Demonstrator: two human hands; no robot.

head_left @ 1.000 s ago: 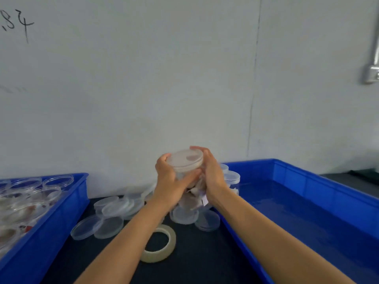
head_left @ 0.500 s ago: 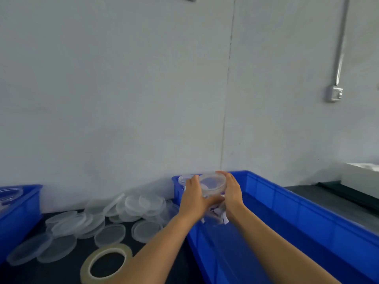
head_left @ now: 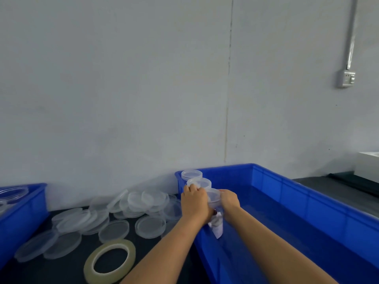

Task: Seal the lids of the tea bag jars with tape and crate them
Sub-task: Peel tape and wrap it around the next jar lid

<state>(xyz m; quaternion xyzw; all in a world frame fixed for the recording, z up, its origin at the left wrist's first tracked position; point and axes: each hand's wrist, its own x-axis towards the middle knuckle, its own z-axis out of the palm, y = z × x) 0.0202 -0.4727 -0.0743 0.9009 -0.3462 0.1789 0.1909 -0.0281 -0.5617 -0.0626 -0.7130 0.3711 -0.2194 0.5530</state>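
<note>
Nearest the camera, on the dark matte work surface point(head_left: 114, 226), lies a roll of tape point(head_left: 110, 260): a flat, translucent yellowish ring resting on its side. No brand, label or legible writing shows on any item.

Beyond the roll, loose lids point(head_left: 111, 217) are scattered in overlapping heaps; they are round, shallow, frosted clear plastic discs. At the left edge stands the left crate point(head_left: 22, 218), blue moulded plastic, holding further clear round pieces.

To the right, the right crate point(head_left: 307, 203) is a glossy blue rectangular tub with a ribbed rim. Both forearms reach over its near-left wall. The left hand point(head_left: 195, 203) wraps its fingers around the left side of the held jar point(head_left: 214, 210), and the right hand point(head_left: 229, 201) grips the right side with curled fingers. The jar is a clear cylinder with a frosted lid; paper-tagged contents show through its lower wall. It stands inside the crate against the left wall, third in a row behind which two lidded jars point(head_left: 194, 179) stand in the far-left corner.

Compared with half a second ago, the jar has come down from above the crate rim into the crate, beside the row.

Farthest, a plain grey wall point(head_left: 123, 89) carries a conduit and socket box point(head_left: 346, 78).
</note>
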